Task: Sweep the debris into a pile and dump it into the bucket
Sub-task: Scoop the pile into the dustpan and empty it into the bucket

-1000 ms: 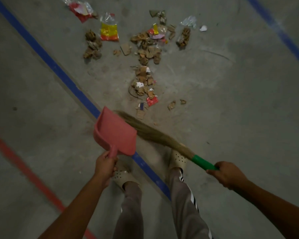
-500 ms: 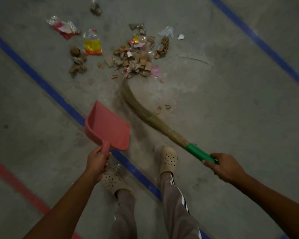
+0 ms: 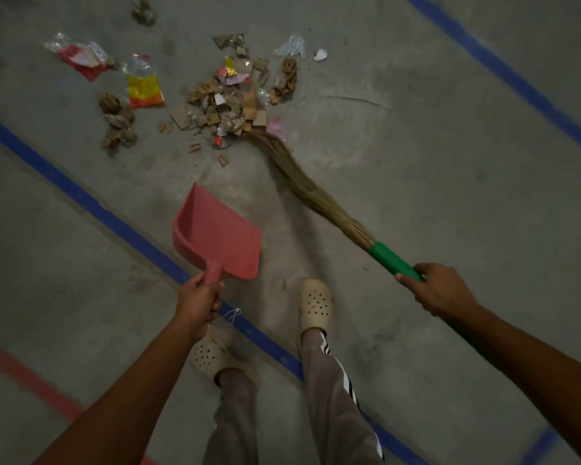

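My right hand (image 3: pixel 440 290) grips the green handle of a grass broom (image 3: pixel 316 193); its bristle tips touch the near right edge of the debris pile (image 3: pixel 232 105) of cardboard scraps and wrappers. My left hand (image 3: pixel 198 300) holds a pink dustpan (image 3: pixel 218 233) by its handle, raised above the floor, mouth facing the pile and apart from it. Loose pieces lie left of the pile: a yellow-orange packet (image 3: pixel 145 87), a red wrapper (image 3: pixel 81 58) and brown crumpled lumps (image 3: pixel 116 119). No bucket is in view.
Concrete floor with a blue tape line (image 3: pixel 91 204) running diagonally under my feet, another blue line (image 3: pixel 503 72) at upper right, and a red line (image 3: pixel 24 374) at lower left. My feet in beige clogs (image 3: pixel 316 305) stand behind the dustpan.
The broom swept the strung-out near debris away from me into the main pile, and its tips now sit at the pile's right edge. The dustpan stayed raised in my left hand.
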Available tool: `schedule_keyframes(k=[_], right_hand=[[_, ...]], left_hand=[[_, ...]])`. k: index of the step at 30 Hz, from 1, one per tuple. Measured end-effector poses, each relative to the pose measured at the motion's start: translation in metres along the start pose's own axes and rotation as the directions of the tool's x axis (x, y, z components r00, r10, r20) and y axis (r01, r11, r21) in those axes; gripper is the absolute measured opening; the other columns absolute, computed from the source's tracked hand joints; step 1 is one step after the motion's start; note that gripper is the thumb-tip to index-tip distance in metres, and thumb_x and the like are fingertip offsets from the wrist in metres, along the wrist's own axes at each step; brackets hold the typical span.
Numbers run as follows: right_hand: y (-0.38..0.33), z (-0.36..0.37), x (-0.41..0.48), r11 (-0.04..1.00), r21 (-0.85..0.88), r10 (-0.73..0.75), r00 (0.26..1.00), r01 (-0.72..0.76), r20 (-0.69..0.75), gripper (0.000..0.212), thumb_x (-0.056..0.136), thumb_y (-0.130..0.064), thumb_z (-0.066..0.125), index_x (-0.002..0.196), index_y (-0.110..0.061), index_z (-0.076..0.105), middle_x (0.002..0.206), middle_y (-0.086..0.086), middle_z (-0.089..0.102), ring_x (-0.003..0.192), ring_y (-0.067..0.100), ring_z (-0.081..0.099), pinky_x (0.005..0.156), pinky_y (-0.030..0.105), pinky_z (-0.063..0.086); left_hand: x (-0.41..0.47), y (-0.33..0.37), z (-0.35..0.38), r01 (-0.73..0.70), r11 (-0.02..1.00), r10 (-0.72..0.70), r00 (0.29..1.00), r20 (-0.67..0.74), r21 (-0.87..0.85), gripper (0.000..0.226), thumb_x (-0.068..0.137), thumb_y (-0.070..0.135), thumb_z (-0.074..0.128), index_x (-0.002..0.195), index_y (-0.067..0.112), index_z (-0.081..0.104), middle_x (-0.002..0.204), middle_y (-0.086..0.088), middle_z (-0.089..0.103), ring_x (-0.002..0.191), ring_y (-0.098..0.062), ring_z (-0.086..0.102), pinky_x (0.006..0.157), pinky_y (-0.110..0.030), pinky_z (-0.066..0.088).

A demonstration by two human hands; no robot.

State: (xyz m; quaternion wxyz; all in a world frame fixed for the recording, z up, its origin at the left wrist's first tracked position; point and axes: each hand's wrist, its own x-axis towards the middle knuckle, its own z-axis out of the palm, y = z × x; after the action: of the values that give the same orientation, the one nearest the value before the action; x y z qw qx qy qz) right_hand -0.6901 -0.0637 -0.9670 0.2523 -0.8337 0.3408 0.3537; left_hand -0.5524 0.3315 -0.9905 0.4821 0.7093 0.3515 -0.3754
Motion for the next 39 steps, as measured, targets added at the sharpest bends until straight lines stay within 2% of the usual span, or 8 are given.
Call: schedule_keyframes(k=[7, 11, 15, 20, 22, 28, 34, 39], right_hand=[[-0.037, -0.006, -0.009, 0.97, 0.241, 0.003, 0.987, 0.037, -0.162, 0.035, 0.094, -0.053, 0.059, 0.095, -0.018, 0.061, 0.071, 0.006, 0.067, 0.062, 0.023, 0.066, 0.061, 0.042, 0.058], [-0.049, 0.002, 0.002, 0.911, 0.411, 0.129, 0.969, -0.032, -0.21, 0.036, 0.092, -0.051, 0.062, 0.099, -0.016, 0.057, 0.077, 0.006, 0.069, 0.067, 0.024, 0.068, 0.066, 0.044, 0.059], [-0.065, 0.013, 0.037, 0.789, 0.594, 0.309, 0.937, -0.156, -0.165, 0.026, 0.09, -0.032, 0.07, 0.094, -0.014, 0.052, 0.078, 0.009, 0.07, 0.065, 0.026, 0.07, 0.068, 0.05, 0.06], [-0.1, 0.02, 0.116, 0.839, 0.472, 0.391, 0.904, -0.271, -0.175, 0.026, 0.093, -0.028, 0.063, 0.097, -0.002, 0.06, 0.09, 0.017, 0.068, 0.072, 0.028, 0.065, 0.059, 0.033, 0.053], [-0.122, 0.029, 0.146, 0.877, 0.381, 0.382, 0.906, -0.293, -0.182, 0.027, 0.092, -0.027, 0.063, 0.102, -0.002, 0.063, 0.098, 0.017, 0.068, 0.083, 0.031, 0.066, 0.064, 0.03, 0.05], [-0.193, 0.065, 0.147, 0.988, 0.098, 0.145, 0.955, -0.123, -0.26, 0.025, 0.093, -0.026, 0.059, 0.114, -0.014, 0.063, 0.098, 0.007, 0.07, 0.086, 0.025, 0.068, 0.07, 0.031, 0.052], [-0.208, 0.058, 0.102, 0.974, 0.212, 0.161, 0.91, -0.083, -0.383, 0.028, 0.093, -0.033, 0.062, 0.119, -0.023, 0.063, 0.076, -0.004, 0.061, 0.064, 0.015, 0.06, 0.048, 0.023, 0.04], [-0.202, 0.031, 0.126, 0.937, 0.309, 0.283, 0.876, -0.165, -0.39, 0.021, 0.093, -0.029, 0.065, 0.099, -0.01, 0.066, 0.073, 0.004, 0.062, 0.063, 0.021, 0.059, 0.053, 0.026, 0.042]], left_hand=[[-0.012, 0.063, 0.014, -0.121, 0.993, 0.121, 0.992, -0.027, -0.005, 0.024, 0.093, -0.002, 0.05, 0.088, 0.02, 0.057, 0.066, -0.007, 0.044, 0.047, -0.013, 0.035, 0.042, -0.019, 0.025], [0.004, 0.09, 0.016, -0.196, 0.98, 0.194, 0.98, -0.053, -0.029, 0.027, 0.091, -0.004, 0.052, 0.09, 0.022, 0.059, 0.064, -0.007, 0.043, 0.043, -0.012, 0.036, 0.04, -0.016, 0.026], [0.038, 0.103, 0.013, -0.233, 0.972, 0.231, 0.971, -0.058, -0.033, 0.026, 0.09, -0.003, 0.055, 0.1, 0.02, 0.064, 0.064, -0.007, 0.046, 0.044, -0.013, 0.037, 0.039, -0.017, 0.027], [0.095, 0.107, 0.002, -0.244, 0.969, 0.243, 0.97, -0.026, -0.042, 0.015, 0.093, 0.005, 0.058, 0.102, 0.015, 0.066, 0.064, -0.007, 0.047, 0.042, -0.011, 0.037, 0.039, -0.016, 0.027], [0.124, 0.111, -0.006, -0.246, 0.968, 0.246, 0.969, -0.017, -0.045, 0.013, 0.094, 0.007, 0.059, 0.101, 0.016, 0.066, 0.063, -0.006, 0.048, 0.042, -0.011, 0.037, 0.038, -0.016, 0.026], [0.173, 0.122, -0.041, -0.258, 0.966, 0.257, 0.966, -0.032, -0.035, 0.012, 0.095, 0.006, 0.058, 0.102, 0.013, 0.063, 0.065, -0.008, 0.047, 0.038, -0.009, 0.037, 0.037, -0.015, 0.027], [0.178, 0.136, -0.07, -0.251, 0.968, 0.251, 0.968, -0.026, -0.016, 0.018, 0.094, 0.006, 0.059, 0.109, 0.013, 0.065, 0.065, -0.009, 0.05, 0.042, -0.012, 0.038, 0.038, -0.016, 0.029], [0.184, 0.152, -0.079, -0.273, 0.962, 0.273, 0.962, -0.003, -0.005, 0.012, 0.093, 0.005, 0.058, 0.103, 0.006, 0.065, 0.062, -0.007, 0.049, 0.041, -0.012, 0.038, 0.037, -0.017, 0.028]])
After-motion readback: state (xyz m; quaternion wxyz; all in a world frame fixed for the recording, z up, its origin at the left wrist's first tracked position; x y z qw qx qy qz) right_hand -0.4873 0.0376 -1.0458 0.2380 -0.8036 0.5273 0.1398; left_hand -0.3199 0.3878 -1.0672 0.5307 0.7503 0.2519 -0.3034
